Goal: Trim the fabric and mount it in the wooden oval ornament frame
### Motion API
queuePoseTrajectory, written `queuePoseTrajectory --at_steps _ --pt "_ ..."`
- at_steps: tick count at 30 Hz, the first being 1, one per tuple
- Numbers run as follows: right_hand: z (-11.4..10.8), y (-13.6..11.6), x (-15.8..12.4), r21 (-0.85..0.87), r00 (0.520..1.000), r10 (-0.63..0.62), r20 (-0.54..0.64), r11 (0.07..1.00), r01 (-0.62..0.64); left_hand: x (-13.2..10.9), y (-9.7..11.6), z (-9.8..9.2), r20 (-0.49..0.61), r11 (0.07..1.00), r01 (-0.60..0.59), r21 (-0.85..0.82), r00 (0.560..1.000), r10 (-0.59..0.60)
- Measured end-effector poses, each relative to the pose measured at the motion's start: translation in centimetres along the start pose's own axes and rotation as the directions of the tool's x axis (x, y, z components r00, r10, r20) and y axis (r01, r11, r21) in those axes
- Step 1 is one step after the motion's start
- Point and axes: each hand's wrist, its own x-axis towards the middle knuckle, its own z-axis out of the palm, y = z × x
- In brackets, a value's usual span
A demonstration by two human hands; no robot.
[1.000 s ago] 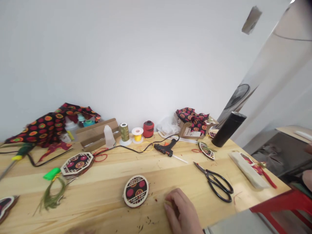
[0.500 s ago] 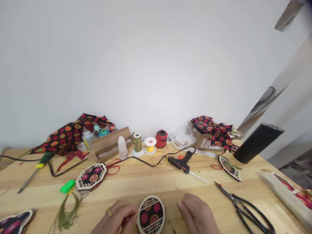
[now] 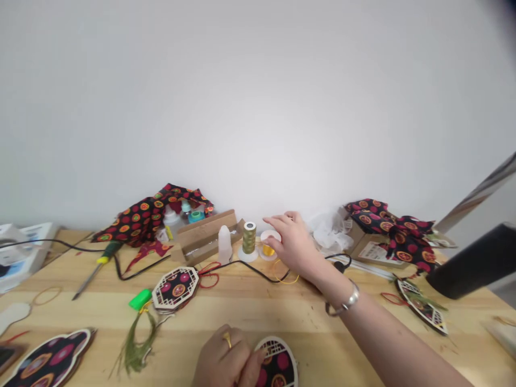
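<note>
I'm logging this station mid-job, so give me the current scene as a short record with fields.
Left hand: at the front, overlapping the left edge of the round ornament; grip unclear
Right hand: extended, fingers spread, at the yellow-thread spool; contact unclear
Beside that spool: green-thread spool, then white bottle, both upright
Left side: octagonal ornament, green tassel, screwdriver
Right side: patterned cloth over a cardboard box; black cylinder, tilted in view

Right hand (image 3: 295, 242) moved near yellow spool (image 3: 268, 251)
</note>
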Motion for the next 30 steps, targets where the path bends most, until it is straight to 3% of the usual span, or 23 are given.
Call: queuePoseTrajectory --at_steps 6,13,20,24,26,27,29,30 --pt "2.2 -1.0 4.1 -0.053 0.988 -0.068 0.137 0.996 0.076 0.1 -0.1 0.4 -0.027 0.999 -0.029 0.042 0.999 0.030" --pt "3.7 -1.5 4.8 -0.062 0.985 -0.060 0.162 0.996 0.071 0.2 0.2 0.5 -0.089 0.997 -0.039 0.066 0.995 0.045" --pt "-1.5 -1.6 3.6 0.008 0.999 -0.038 -0.014 0.999 0.038 0.1 0.2 1.3 -0.208 0.998 -0.025 0.054 0.977 0.035" --pt "-4.7 -1.7 1.9 0.088 0.994 0.003 -0.107 0.996 0.006 0.0 0.7 1.5 -0.291 0.998 0.059 -0.033 0.954 -0.066" --pt "-6.0 -2.0 0.7 0.166 0.987 0.057 -0.150 0.986 -0.031 0.1 1.1 1.2 -0.337 0.950 0.209 -0.231 0.899 -0.280" --pt "-6.6 -2.2 0.1 0.204 0.984 0.082 -0.160 0.978 -0.048 0.2 1.2 0.8 -0.331 0.874 0.302 -0.380 0.838 -0.434" --pt "-7.5 -2.8 -1.3 0.270 0.983 0.112 -0.142 0.960 -0.070 0.8 1.5 -0.1 -0.232 0.628 0.434 -0.646 0.672 -0.703" --pt "-7.9 -3.1 -2.0 0.307 0.985 0.123 -0.118 0.948 -0.082 1.3 1.5 -0.6 -0.125 0.475 0.468 -0.745 0.602 -0.789"
